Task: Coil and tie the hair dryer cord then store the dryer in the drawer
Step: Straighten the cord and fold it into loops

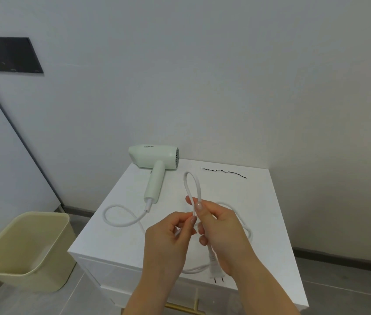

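Left hand (168,237) and right hand (223,228) pinched the power cord (124,223) at its loop's neck — fingers (200,211) closed on it — likely to stop the coil springing open.

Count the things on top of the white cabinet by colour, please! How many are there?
Pale green: 1, the hair dryer
White: 1, the cord
Black: 1, the wire tie
Total: 3
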